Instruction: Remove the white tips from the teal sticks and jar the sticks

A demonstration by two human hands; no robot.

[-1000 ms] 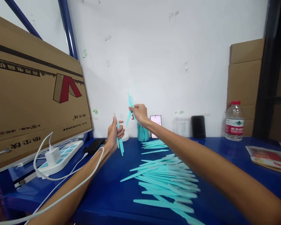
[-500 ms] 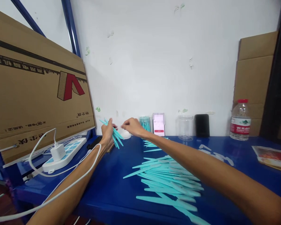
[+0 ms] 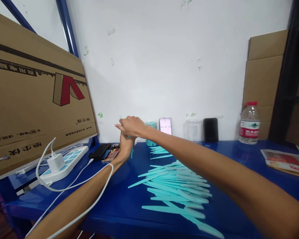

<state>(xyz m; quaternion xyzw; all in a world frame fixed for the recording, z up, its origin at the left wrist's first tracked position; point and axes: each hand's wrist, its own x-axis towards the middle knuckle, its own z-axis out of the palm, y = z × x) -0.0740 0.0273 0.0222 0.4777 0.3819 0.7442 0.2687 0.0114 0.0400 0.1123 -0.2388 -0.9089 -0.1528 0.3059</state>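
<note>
My left hand [image 3: 126, 146] is up beyond the middle of the table, closed round a few teal eyebrow razors [image 3: 132, 153]; just bits of them show below the fingers. My right hand [image 3: 132, 126] lies across the top of the left, its fingers curled in and touching it. Whatever is in the right fingers is hidden. Nearer to me, a large fanned pile of teal eyebrow razors [image 3: 174, 184] covers the table, pointed ends to the left. A smaller group of razors [image 3: 160, 151] lies behind it. A clear jar full of razors [image 3: 151, 134] stands by the wall.
A phone [image 3: 165, 126] showing a timer, a clear jar [image 3: 193, 130], a black phone-like slab [image 3: 210, 130] and a water bottle [image 3: 249, 123] line the wall. A power strip [image 3: 71, 162], white cable [image 3: 104, 186], black wallet-like item [image 3: 101, 151] and large carton [image 3: 40, 99] are left. A packet [image 3: 286, 161] lies right.
My right hand has moved from beside the left hand onto it, covering most of the held razors. The left hand has shifted slightly right. The view has turned a little.
</note>
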